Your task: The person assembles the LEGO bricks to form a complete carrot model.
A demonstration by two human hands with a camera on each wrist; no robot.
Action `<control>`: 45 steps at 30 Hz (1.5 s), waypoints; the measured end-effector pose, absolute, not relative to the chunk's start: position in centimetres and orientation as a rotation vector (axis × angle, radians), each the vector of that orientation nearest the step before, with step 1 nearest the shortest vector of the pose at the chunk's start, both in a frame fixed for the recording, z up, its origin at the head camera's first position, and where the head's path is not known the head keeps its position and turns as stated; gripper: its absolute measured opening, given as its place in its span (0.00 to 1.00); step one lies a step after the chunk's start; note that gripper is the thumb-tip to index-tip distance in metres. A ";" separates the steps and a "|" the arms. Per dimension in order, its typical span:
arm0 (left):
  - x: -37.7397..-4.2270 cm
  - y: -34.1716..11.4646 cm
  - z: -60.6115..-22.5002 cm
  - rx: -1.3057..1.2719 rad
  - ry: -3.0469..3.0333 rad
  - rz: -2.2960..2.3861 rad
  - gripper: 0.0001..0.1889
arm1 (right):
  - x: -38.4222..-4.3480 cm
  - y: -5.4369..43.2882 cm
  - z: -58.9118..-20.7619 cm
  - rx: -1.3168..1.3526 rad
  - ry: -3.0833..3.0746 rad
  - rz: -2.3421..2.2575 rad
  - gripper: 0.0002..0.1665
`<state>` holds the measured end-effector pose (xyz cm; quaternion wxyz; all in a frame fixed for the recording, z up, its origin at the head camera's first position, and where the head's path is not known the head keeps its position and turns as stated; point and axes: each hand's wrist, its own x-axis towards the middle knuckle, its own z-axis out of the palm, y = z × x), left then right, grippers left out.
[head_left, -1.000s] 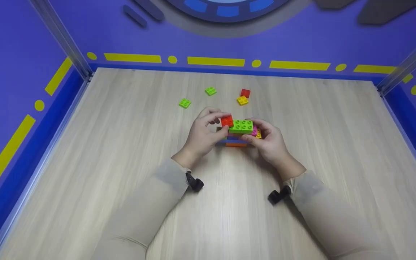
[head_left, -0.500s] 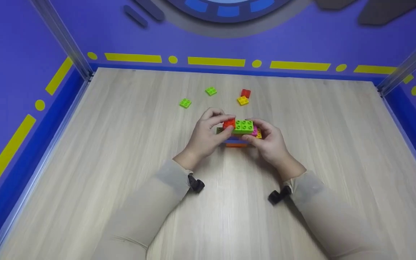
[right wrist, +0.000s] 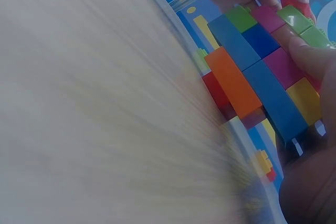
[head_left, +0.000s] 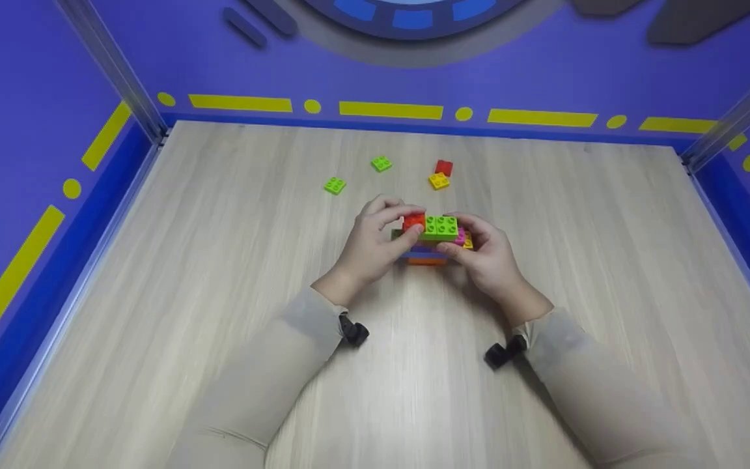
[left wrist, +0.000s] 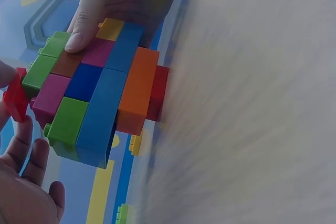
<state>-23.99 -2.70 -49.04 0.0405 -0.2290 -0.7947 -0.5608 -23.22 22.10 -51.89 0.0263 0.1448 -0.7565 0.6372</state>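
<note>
My left hand (head_left: 370,246) pinches a flat red toy brick (head_left: 413,223) between thumb and fingers at the left end of the top green bricks (head_left: 443,225). In the left wrist view that red brick (left wrist: 16,97) stands tilted, right by the green brick's studs. My right hand (head_left: 491,259) grips the right side of a built brick block, its thumb on the near face. The block's rows show green, brown, magenta, dark blue and yellow bricks over long blue bricks (left wrist: 102,114). Below those sit an orange brick (left wrist: 137,90) and a red brick (left wrist: 159,93).
Beyond the hands, two loose green bricks (head_left: 334,185) lie on the wooden table (head_left: 251,228). A yellow brick (head_left: 439,181) touches or overlaps a red brick (head_left: 444,167) to their right. Blue-purple walls (head_left: 375,78) close off the back and sides.
My left hand has shifted slightly right, bringing the red brick over the left end of the green bricks; it looks less tilted in the head view. My right hand holds nearly still.
</note>
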 end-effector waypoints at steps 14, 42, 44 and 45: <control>-24.0 -2.7 -48.8 -0.734 -2.477 -1.621 0.18 | -23.3 22.1 -51.9 0.408 -2.365 1.961 0.30; -26.0 -4.0 -52.2 -0.624 -2.412 -2.137 0.28 | -30.0 23.3 -47.3 -0.022 -2.808 1.757 0.30; -26.0 -4.0 -52.2 -0.627 -2.404 -2.150 0.28 | -31.4 23.5 -46.9 -0.021 -2.953 1.602 0.30; -26.0 -4.0 -52.3 -0.630 -2.399 -2.157 0.27 | -32.1 23.6 -46.9 -0.003 -3.009 1.515 0.30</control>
